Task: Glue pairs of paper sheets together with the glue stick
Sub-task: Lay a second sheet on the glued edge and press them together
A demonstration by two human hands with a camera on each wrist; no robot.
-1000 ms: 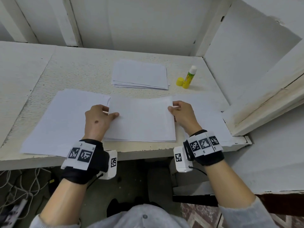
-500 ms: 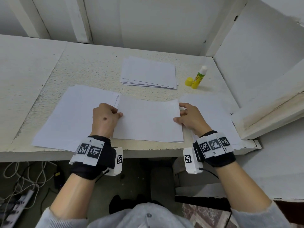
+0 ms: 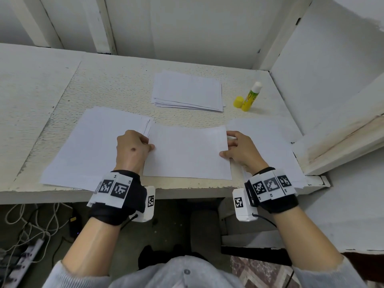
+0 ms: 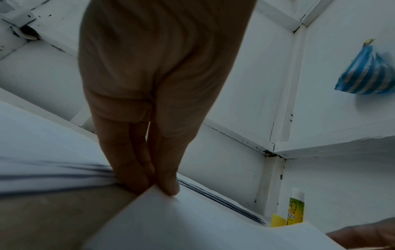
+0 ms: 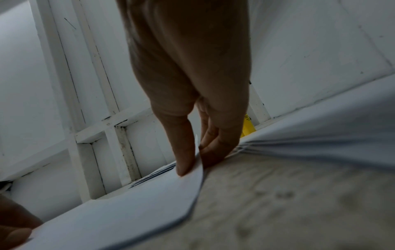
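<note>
At frame left lay a paper stack point(image 3: 87, 146). The left hand point(image 3: 133, 150) pinched the middle sheet's point(image 3: 187, 152) left edge; the right hand point(image 3: 241, 150) pinched its right edge. Above sat another pile point(image 3: 187, 91); upper right, the uncapped glue stick point(image 3: 251, 96) beside its cap point(image 3: 238, 101).

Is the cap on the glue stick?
No, the yellow cap sits on the table beside the upright glue stick, whose white top is bare.

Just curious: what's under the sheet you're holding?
The middle sheet, pinched by the left hand and right hand, hangs above bare tabletop. More underneath is hidden.
</note>
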